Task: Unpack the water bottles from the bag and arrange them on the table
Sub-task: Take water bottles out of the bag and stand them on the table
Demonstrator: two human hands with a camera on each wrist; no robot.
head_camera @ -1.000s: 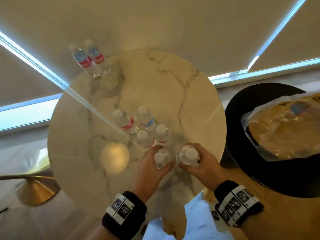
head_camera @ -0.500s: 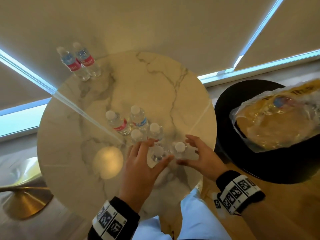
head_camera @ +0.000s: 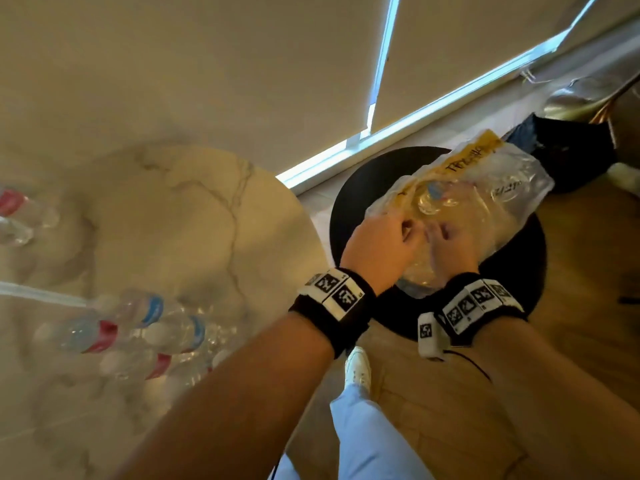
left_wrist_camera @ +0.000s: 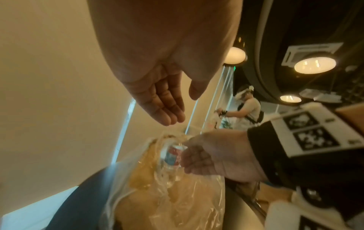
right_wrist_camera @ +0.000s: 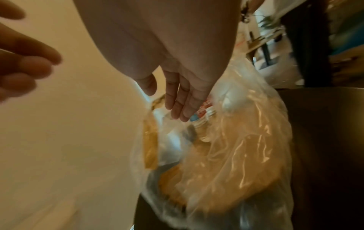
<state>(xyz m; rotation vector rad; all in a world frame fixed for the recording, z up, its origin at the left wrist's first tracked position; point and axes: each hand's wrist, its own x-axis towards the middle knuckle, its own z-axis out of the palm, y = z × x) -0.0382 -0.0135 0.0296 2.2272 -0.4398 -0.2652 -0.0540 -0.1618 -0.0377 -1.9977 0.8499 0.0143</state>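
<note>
A clear and yellow plastic bag [head_camera: 485, 188] lies on a round black side table [head_camera: 363, 181] to the right. One water bottle [head_camera: 433, 199] shows through it, with a red and blue label [right_wrist_camera: 202, 112]. My left hand [head_camera: 381, 237] hovers at the bag's mouth, fingers relaxed and empty [left_wrist_camera: 167, 105]. My right hand [head_camera: 446, 244] reaches into the mouth with straight fingers [right_wrist_camera: 181, 101], close to the bottle, holding nothing. Several bottles [head_camera: 145, 330] stand clustered on the marble table [head_camera: 194, 220], and two more [head_camera: 14, 216] at its far left.
The marble table's edge lies just left of the black table. A dark bag [head_camera: 571, 150] sits on the floor behind the black table. My leg and white shoe [head_camera: 358, 368] are below, on wooden floor. Another person [left_wrist_camera: 248, 109] stands farther off.
Both hands let go of the two bottles they set down in the cluster and moved right to the bag's mouth. The view swung right with them.
</note>
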